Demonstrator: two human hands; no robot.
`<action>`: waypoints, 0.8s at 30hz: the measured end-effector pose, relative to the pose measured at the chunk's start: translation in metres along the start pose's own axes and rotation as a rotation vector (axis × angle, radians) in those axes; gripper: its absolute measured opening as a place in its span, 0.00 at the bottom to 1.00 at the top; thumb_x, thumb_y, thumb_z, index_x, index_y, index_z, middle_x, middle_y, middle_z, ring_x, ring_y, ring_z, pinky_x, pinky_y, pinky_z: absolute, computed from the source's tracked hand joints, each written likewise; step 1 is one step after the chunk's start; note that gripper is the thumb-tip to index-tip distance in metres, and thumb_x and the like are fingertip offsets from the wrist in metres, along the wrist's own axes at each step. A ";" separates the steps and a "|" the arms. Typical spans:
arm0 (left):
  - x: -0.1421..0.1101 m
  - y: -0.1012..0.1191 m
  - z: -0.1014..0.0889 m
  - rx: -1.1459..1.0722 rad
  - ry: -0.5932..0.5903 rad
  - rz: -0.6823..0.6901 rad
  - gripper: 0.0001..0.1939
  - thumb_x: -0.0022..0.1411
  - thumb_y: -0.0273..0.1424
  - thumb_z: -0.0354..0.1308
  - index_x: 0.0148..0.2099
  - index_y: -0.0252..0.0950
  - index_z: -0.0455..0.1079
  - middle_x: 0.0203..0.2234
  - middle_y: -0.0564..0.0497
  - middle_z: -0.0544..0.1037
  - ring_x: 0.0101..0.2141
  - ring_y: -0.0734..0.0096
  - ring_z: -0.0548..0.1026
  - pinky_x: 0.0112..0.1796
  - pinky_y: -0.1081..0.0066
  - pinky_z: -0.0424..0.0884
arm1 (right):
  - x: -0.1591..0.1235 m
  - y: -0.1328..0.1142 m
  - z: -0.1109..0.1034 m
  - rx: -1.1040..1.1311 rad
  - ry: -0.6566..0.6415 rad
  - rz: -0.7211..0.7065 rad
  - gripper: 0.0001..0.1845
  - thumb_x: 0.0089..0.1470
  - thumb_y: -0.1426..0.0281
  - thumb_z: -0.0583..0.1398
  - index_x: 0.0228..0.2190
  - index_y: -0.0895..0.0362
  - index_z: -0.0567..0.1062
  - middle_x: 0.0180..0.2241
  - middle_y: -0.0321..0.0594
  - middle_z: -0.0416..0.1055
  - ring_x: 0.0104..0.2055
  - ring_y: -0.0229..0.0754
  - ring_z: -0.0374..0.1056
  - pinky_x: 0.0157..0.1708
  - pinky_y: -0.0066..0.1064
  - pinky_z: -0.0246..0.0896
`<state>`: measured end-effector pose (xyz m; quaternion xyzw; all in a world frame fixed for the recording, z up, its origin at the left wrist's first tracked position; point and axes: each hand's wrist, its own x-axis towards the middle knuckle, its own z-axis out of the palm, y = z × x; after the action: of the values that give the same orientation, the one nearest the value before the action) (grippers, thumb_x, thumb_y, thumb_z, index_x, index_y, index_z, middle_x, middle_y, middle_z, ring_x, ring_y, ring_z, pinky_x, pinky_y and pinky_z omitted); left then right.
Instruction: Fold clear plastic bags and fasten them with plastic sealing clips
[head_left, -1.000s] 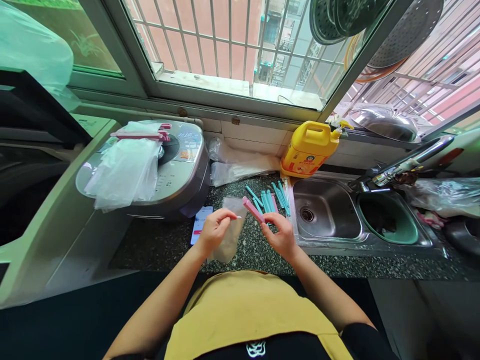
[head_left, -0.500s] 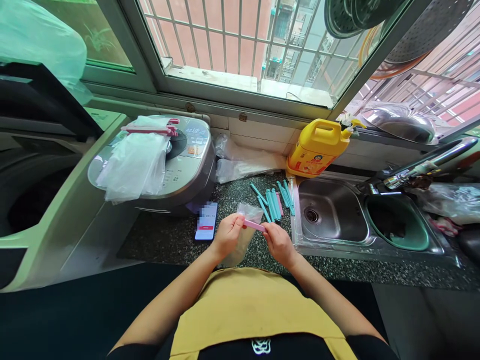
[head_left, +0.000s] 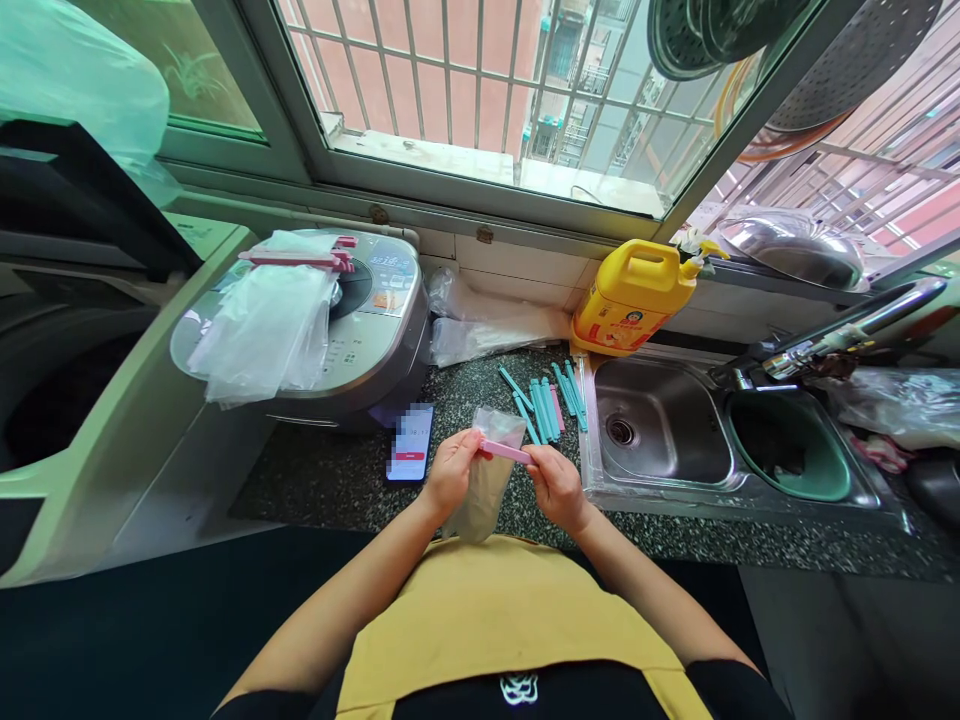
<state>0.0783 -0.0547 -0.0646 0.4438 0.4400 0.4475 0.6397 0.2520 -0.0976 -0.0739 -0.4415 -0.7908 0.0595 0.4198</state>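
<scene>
2 hands [head_left: 454, 470], 1 pink clip [head_left: 506, 452] held — 7+ teal clips [head_left: 543, 410], 1 phone [head_left: 414, 440], 1 yellow btl [head_left: 634, 305]

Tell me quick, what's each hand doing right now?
Left hand: closed, holding one end of the pink clip.
Right hand: closed, holding the pink clip's other end.

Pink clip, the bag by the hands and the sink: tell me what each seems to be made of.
Pink clip: probably plastic, going by its even colour and smooth look.
Bag: likely thin plastic film, since it looks cloudy, translucent and creased.
Sink: looks like stainless steel, grey with a metallic sheen.
</scene>
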 end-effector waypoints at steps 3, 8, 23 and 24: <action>0.001 -0.001 0.000 -0.009 0.003 0.002 0.22 0.53 0.49 0.55 0.22 0.34 0.65 0.18 0.54 0.65 0.23 0.74 0.62 0.28 0.73 0.59 | 0.000 -0.001 -0.002 0.023 -0.015 0.016 0.14 0.60 0.75 0.49 0.46 0.56 0.66 0.33 0.45 0.72 0.35 0.42 0.70 0.33 0.32 0.68; 0.004 -0.002 -0.001 0.080 0.027 0.049 0.24 0.55 0.50 0.53 0.21 0.34 0.66 0.18 0.52 0.68 0.24 0.72 0.64 0.29 0.72 0.60 | 0.000 -0.001 -0.002 0.105 -0.011 0.094 0.13 0.60 0.75 0.48 0.44 0.56 0.66 0.32 0.43 0.72 0.33 0.40 0.70 0.30 0.30 0.67; 0.000 0.014 -0.015 0.596 -0.122 0.372 0.14 0.59 0.38 0.51 0.25 0.37 0.69 0.21 0.51 0.70 0.26 0.69 0.67 0.31 0.71 0.62 | 0.019 0.025 -0.009 0.539 0.262 0.896 0.14 0.45 0.59 0.63 0.28 0.58 0.74 0.23 0.37 0.71 0.23 0.37 0.65 0.24 0.29 0.62; -0.001 0.014 -0.013 0.629 -0.162 0.389 0.13 0.59 0.36 0.51 0.26 0.37 0.69 0.22 0.50 0.71 0.27 0.69 0.67 0.31 0.71 0.62 | 0.022 0.024 -0.006 0.627 0.252 0.945 0.16 0.44 0.58 0.64 0.28 0.59 0.75 0.22 0.36 0.70 0.22 0.36 0.64 0.23 0.29 0.62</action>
<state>0.0628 -0.0501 -0.0537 0.7277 0.4112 0.3673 0.4080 0.2660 -0.0678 -0.0681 -0.6050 -0.3964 0.4187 0.5492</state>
